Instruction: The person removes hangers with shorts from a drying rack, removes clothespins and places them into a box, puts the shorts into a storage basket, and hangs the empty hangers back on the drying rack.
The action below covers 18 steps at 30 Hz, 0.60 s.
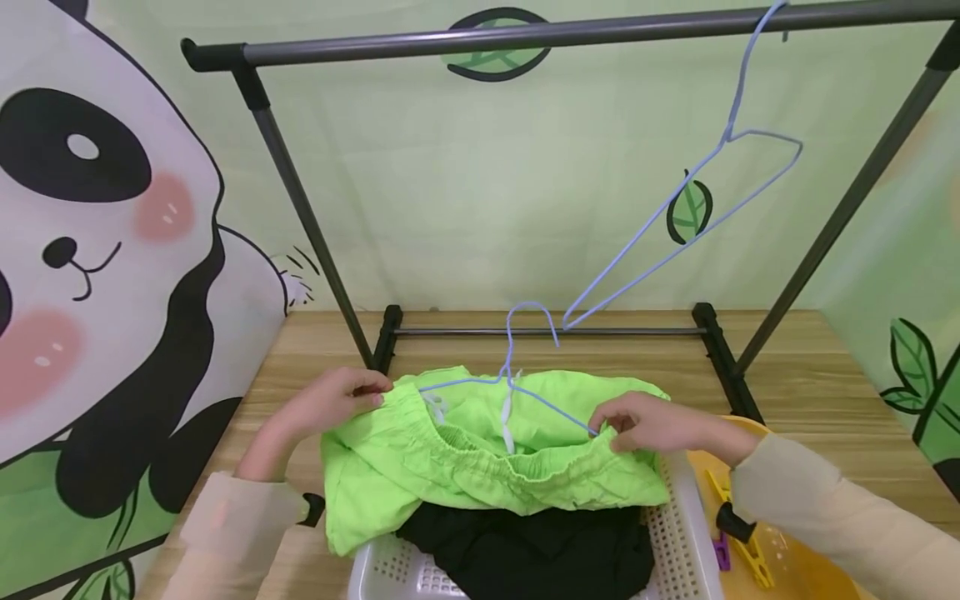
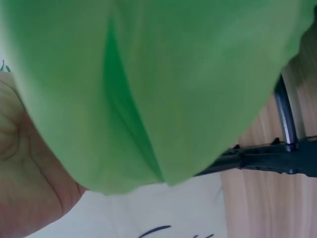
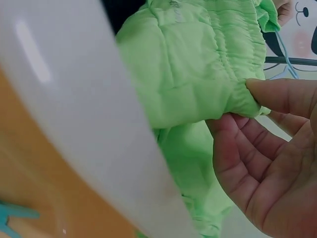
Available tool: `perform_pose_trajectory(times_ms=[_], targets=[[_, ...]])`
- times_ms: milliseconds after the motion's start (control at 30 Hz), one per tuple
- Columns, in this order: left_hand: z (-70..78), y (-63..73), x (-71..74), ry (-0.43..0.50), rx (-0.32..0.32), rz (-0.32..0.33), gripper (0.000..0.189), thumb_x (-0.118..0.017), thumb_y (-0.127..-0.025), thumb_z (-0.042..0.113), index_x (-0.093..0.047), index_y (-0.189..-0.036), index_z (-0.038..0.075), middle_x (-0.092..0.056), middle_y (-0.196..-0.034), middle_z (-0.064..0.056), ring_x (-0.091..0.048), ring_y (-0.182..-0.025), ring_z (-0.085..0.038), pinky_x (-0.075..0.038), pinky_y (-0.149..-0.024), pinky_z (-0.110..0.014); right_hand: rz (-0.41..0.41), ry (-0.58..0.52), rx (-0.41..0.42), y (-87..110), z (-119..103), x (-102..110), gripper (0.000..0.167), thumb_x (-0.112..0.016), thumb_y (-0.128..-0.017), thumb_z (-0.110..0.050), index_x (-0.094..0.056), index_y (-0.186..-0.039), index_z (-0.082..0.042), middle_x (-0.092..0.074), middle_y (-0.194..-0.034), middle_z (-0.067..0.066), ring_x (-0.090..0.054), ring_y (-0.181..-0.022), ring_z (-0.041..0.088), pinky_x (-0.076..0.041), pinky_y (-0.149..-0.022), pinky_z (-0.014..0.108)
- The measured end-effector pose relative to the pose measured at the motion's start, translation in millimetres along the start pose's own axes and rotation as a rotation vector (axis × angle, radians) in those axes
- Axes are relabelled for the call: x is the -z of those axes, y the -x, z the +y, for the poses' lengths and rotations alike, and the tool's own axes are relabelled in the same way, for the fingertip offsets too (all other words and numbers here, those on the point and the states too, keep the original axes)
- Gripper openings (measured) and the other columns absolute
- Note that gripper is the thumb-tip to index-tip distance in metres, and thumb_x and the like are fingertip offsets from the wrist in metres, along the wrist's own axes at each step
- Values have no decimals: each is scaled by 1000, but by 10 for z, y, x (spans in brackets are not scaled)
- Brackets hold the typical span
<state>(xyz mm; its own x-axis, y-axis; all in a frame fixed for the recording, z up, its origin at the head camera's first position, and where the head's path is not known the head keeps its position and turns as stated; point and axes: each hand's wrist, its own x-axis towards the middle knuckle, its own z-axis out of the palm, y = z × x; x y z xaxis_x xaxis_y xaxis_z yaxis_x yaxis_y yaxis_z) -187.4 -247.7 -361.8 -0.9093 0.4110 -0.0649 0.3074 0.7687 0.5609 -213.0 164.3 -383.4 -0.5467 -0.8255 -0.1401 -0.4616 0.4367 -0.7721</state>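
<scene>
Bright green elastic-waist shorts (image 1: 375,475) are spread across the top of a basket, waistband upward, with white drawstring ends inside. A light blue hanger (image 1: 507,373) lies within the waist opening, its hook pointing up. My left hand (image 1: 330,404) pinches the left end of the waistband; in the left wrist view green fabric hides its fingers, leaving the palm (image 2: 34,173) in sight. At the right end, my right hand (image 1: 648,421) pinches the waistband beside the hanger's right arm. The right wrist view shows thumb and fingers on the gathered edge of the shorts (image 3: 193,64).
Black clothing (image 1: 525,546) sits in the white basket (image 1: 686,517) under the shorts. To the right is an orange basin (image 1: 813,571) with yellow (image 1: 752,562) and purple clothespins (image 1: 722,550). A dark rack (image 1: 360,54) stands behind, another blue hanger (image 1: 738,92) hooked on its bar.
</scene>
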Motion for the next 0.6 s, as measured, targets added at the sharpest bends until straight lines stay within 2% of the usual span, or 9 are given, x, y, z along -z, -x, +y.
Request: perform_pose_trajectory(times_ms=[167, 300, 600], targets=[[97, -32, 7, -31, -47, 41, 20, -53, -86, 6, -63, -103, 4, -65, -92, -5, -55, -80, -12, -46, -70, -28, 28, 27, 9, 50, -79, 61, 20, -54, -81, 2, -60, -99, 1, -45, -68, -4, -35, -58, 2, -35, -55, 19], [172, -32, 23, -49, -67, 66, 19, -53, -86, 5, -63, -102, 6, -64, -90, -4, -55, -77, -11, -45, -68, -27, 40, 31, -16, 93, -155, 103, 21, -52, -82, 1, -59, -101, 2, -45, -69, -3, -35, -57, 3, -35, -54, 20], [354, -59, 71, -82, -130, 105, 21, -55, -86, 5, -62, -104, 4, -65, -94, -7, -58, -81, -14, -47, -69, -28, 88, 79, -28, 136, -271, 188, 21, -50, -84, 1, -59, -103, 2, -36, -59, -7, -30, -51, 0, -33, -50, 18]])
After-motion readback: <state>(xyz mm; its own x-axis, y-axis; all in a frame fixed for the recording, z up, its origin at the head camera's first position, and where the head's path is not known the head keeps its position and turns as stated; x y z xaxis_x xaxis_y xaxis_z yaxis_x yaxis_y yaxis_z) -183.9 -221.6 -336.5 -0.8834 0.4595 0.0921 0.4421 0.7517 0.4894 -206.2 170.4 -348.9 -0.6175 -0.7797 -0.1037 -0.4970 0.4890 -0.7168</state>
